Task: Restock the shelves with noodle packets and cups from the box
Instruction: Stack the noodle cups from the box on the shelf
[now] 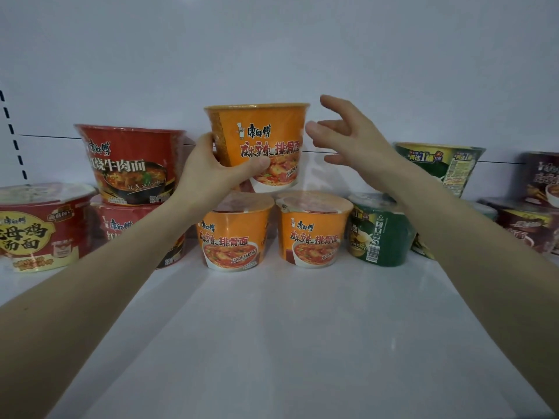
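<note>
Centrally, an upright orange cup (260, 140) is held, rim uppermost, over the gap between a left lower cup (234, 237) and a right lower cup (313, 234), which stand side by side on the shelf (272, 328). Whether its base already rests on their lids cannot be told. The left hand (208, 167) alone carries it, gripping the lower wall from the left with the thumb across the front and the fingers curled behind. The right hand (354, 140) lies just beside the cup's right wall, fingers spread wide, holding nothing; contact is not evident. The likely next move is a short descent onto the two lids. Red cups (133, 164) stand to the left, green cups (378, 231) to the right.
</note>
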